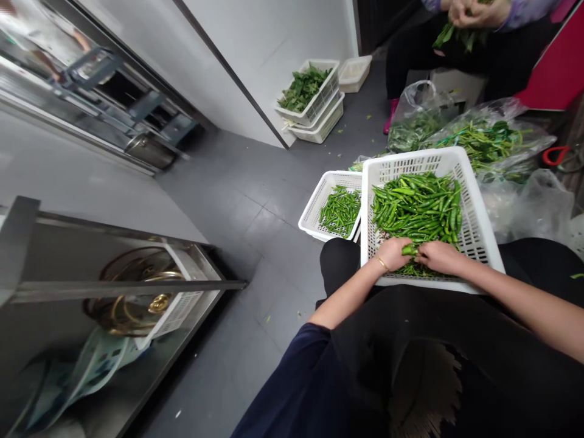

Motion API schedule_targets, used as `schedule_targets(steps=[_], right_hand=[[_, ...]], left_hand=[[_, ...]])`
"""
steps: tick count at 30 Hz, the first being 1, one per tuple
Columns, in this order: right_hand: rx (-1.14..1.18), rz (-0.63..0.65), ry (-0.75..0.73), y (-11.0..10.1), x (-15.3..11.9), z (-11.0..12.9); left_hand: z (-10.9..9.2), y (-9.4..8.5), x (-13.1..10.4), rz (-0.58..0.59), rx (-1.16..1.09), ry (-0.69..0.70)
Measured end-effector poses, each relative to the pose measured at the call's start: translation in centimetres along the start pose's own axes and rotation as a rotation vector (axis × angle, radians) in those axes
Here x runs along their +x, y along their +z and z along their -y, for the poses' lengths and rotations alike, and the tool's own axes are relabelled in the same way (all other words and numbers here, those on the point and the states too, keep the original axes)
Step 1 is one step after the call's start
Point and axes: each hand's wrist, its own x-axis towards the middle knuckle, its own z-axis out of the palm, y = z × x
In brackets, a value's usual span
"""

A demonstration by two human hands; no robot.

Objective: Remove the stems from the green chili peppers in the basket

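Hands meet low in the white basket (479, 201) on her lap: left hand (393, 253) and right hand (438, 257), knuckles up, seemingly pinching one green chilli (409, 249) between them.

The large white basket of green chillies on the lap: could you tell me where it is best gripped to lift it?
Probably by the two long side rims of the large white basket, one hand from each side: the walls flare outward under a firm lip, and the chillies lie heaped in the middle.
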Motion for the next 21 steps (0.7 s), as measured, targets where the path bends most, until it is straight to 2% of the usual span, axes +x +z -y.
schedule_targets(steps=[1, 3, 5, 7, 9, 12, 14, 17, 21], right_hand=[[0.102, -0.016, -0.050, -0.5, -0.5, -0.3], [0.359, 0.001, -0.112, -1.3, -1.8, -0.9], [0.602, 0.104, -0.128, -2.1, -2.6, -1.6], [0.678, 0.236, -0.124, -2.6, -2.4, -2.1], [0.505, 0.239, -0.076, -2.7, -1.0, -2.2], [0.042, -0.003, 0.075, -2.2, 2.6, -1.3], [-0.165, -0.061, 0.129, -1.7, 4.9, -0.3], [-0.248, -0.012, 0.132, -1.5, 6.8, 0.3], [-0.237, -0.019, 0.152, -2.3, 6.5, -0.7]], left_hand=[[-0.2, 0.2, -0.2, 0.032, -0.024, 0.001], [-0.6, 0.2, -0.5, 0.093, -0.241, -0.027], [-0.7, -0.3, -0.9, 0.153, -0.603, -0.062], [-0.6, -1.3, -1.1, 0.151, -0.939, -0.103], [-0.3, -2.4, -1.1, 0.049, -1.148, -0.143], [0.2, -3.7, -1.1, -0.140, -1.268, -0.169], [0.4, -4.1, -1.1, -0.189, -1.277, -0.172], [0.4, -3.8, -1.1, -0.230, -1.240, -0.237], [0.3, -3.0, -0.6, -0.287, -1.240, -0.324]])
